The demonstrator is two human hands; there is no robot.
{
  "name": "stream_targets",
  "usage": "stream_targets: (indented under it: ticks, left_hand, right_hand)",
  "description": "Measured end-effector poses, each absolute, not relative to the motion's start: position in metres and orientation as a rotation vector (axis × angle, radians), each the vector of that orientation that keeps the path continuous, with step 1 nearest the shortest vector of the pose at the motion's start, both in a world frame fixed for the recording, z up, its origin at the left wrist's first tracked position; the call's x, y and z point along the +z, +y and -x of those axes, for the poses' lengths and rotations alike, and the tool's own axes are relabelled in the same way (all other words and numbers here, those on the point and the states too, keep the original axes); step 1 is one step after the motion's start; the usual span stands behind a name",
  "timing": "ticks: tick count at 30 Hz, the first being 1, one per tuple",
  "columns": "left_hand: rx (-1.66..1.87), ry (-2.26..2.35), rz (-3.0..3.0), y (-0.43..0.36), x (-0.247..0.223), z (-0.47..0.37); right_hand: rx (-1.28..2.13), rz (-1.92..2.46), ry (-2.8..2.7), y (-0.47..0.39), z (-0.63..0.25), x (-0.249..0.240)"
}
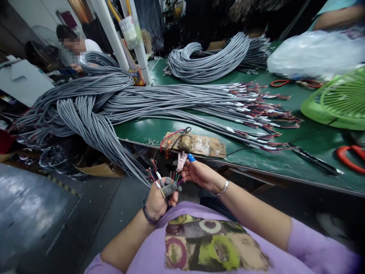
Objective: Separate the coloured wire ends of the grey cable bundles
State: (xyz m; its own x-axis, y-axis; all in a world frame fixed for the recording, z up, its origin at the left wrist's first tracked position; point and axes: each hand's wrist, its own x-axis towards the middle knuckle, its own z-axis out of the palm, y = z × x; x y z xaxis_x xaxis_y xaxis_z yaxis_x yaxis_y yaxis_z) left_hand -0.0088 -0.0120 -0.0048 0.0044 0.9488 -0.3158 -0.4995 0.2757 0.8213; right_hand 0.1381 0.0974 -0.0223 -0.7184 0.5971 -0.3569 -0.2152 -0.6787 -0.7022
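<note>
My left hand (160, 198), with grey coverings on some fingertips, is closed around the end of a grey multi-core cable. Thin coloured wires (174, 177) fan out above its fingertips, and more coloured wire ends (153, 171) with a white sleeve (158, 175) stick up beside the thumb side. Just right of the fanned wires is my right hand (198, 174), its fingers bent and partly apart, one wrapped in pink and another capped in blue. No object shows between them. A bundle of grey cables (105, 133) hangs over the bench edge down towards my left hand.
Many grey cables with white sleeves and bare coloured ends lie across the green bench (291, 167). A wooden block (208, 146) sits at its front edge. Tweezers (315, 159), orange-handled scissors (352, 156) and a green fan (339, 101) are right. Another person (92, 45) sits back left.
</note>
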Motion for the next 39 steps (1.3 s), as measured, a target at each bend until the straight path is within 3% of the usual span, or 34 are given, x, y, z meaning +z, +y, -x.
stream_targets:
  ticks: [22, 31, 37, 39]
  left_hand:
    - [1.143, 0.940, -0.641, 0.014, -0.010, 0.005]
    - [1.106, 0.903, -0.630, 0.016, -0.009, 0.004]
    - [1.105, 0.932, -0.623, 0.018, -0.010, 0.003]
    - [1.113, 0.930, -0.625, 0.018, -0.011, 0.003]
  right_hand:
    - [2.146, 0.762, -0.921, 0.087, -0.130, 0.004]
    - [2.288, 0.706, -0.830, 0.094, -0.129, -0.008]
    - [1.737, 0.950, -1.052, 0.094, -0.124, -0.013]
    - [1.758, 0.939, -1.063, 0.093, -0.122, -0.015]
